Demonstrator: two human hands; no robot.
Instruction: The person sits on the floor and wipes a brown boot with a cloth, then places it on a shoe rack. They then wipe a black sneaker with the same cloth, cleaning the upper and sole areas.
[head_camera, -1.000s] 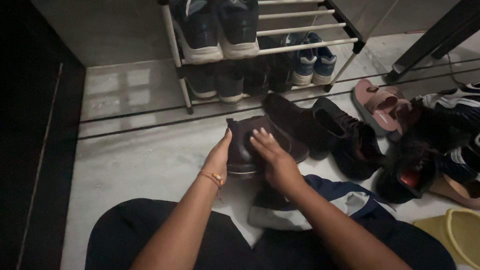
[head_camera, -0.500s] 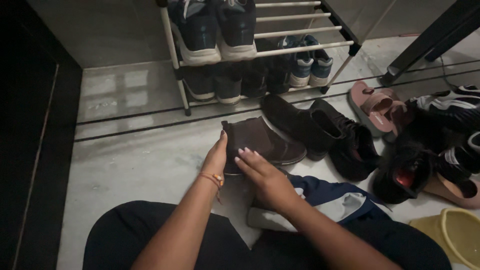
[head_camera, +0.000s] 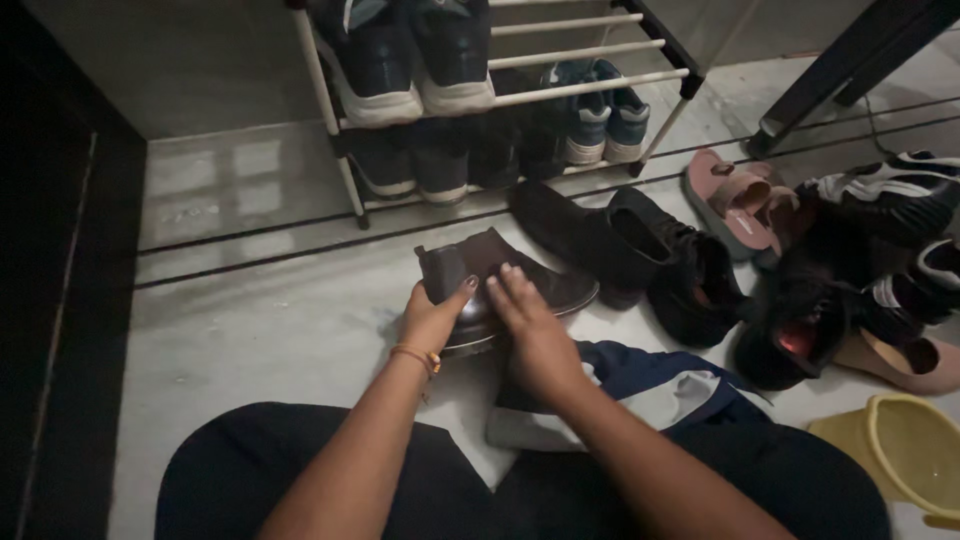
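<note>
A dark brown ankle boot is held just above the pale floor in front of my lap. My left hand grips its heel and back shaft, thumb on the side. My right hand lies flat over the boot's side, fingers spread toward the upper. A blue, grey and white cloth lies under my right wrist on the floor.
A white-barred shoe rack with several sneakers stands ahead. Black boots, pink sandals and other shoes pile at the right. A yellow tub sits at bottom right, a dark table leg at top right.
The boot has turned so its toe points right and its side shows more. My right hand has slid from the shaft top down over the boot's side.
</note>
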